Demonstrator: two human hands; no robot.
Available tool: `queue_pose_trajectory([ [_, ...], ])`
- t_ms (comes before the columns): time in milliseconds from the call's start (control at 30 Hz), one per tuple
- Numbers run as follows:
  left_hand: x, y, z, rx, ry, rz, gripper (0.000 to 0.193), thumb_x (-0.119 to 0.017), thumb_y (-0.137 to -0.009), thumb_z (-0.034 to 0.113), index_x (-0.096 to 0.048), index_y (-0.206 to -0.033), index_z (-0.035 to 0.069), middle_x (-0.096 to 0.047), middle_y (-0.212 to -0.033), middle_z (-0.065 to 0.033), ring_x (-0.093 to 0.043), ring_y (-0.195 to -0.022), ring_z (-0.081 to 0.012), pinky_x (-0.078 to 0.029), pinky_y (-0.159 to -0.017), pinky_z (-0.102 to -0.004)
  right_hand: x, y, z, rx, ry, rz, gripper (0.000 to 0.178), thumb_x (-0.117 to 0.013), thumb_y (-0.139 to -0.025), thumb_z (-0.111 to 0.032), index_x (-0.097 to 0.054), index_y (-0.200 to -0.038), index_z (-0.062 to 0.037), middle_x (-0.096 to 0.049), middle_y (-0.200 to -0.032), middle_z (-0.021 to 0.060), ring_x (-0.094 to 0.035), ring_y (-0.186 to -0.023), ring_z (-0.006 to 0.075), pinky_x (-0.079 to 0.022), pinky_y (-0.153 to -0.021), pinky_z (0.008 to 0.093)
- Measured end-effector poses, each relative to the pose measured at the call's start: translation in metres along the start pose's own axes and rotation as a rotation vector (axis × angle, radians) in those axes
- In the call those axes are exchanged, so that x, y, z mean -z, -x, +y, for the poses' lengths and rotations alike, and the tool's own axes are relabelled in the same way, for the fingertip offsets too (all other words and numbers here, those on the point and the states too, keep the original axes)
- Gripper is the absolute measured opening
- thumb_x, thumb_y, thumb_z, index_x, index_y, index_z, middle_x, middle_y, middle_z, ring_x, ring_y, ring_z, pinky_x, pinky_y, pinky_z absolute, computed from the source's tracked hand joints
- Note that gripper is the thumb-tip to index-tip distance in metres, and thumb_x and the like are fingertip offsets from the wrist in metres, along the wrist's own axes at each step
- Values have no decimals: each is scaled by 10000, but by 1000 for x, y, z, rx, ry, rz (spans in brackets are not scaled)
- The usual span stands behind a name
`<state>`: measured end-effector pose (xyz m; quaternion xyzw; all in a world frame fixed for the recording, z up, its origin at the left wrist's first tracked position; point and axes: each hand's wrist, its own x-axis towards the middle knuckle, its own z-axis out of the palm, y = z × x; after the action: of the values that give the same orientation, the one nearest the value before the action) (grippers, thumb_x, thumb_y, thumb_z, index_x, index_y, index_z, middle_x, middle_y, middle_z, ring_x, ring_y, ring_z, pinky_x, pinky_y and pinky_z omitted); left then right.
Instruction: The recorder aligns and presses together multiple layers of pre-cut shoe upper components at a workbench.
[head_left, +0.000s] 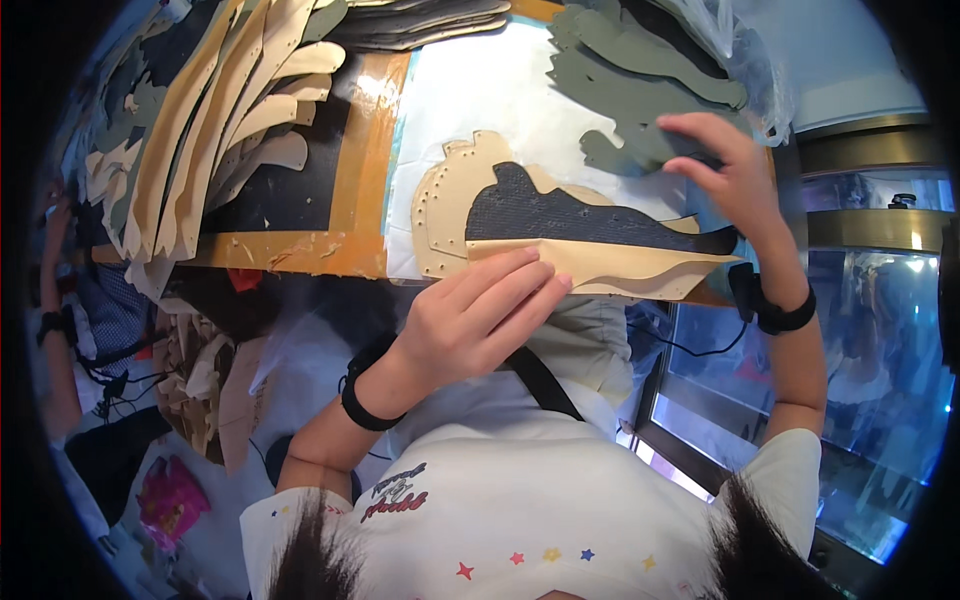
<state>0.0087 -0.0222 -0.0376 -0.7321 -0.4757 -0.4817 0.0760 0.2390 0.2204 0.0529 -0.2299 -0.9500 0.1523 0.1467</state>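
Observation:
My left hand (485, 315) holds a tan leather-like piece (640, 268) at the table's near edge. Its fingers lie together over the folded strip, and the thumb is hidden. Against this strip lies a black textured piece (580, 215) with a wavy upper outline. Partly beneath them rests a flat tan cut piece (440, 205) with small holes along its border. My right hand (725, 165) is raised at the right, thumb and forefinger apart with nothing between them. It is nearest to several grey-green cut pieces (625, 95).
Stacked tan cut pieces (200, 140) fan out at the left of the table. Dark pieces (420, 22) are piled at the back. White sheeting (480, 90) covers the table's middle. Clear plastic (765, 90) hangs at the right. Another person's arm (58, 290) shows at far left.

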Motion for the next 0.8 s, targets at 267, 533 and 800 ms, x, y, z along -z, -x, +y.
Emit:
queue_pose_trajectory([
  [267,-2,5,-4,-2,-51,43,256,-784,-780,57,-803,-1035,57,-748,-1050,-80,-720,-999,-241,-620,-781,-315,76,12,-83,287,430,380,420,-827,-846,-107,-746,-1254,-47,-723,-1261,112,-672,-1210,266,-553,-1000,349],
  [533,3,13,-6,33,-37,-17,206,-799,-826,119,-809,-1029,90,-764,-1067,-34,-706,-1022,-218,-597,-773,-310,-45,15,-150,-79,100,58,420,-868,-764,-167,-792,-1168,-80,-676,-1039,98,-655,-876,243,-529,-758,349],
  [800,-2,16,-10,-4,-81,12,276,-790,-791,99,-817,-1065,111,-761,-1095,13,-612,-965,-161,-562,-738,-266,-52,14,-143,-89,143,46,416,-866,-751,-157,-801,-1157,-93,-683,-1050,83,-643,-910,266,-519,-786,372],
])
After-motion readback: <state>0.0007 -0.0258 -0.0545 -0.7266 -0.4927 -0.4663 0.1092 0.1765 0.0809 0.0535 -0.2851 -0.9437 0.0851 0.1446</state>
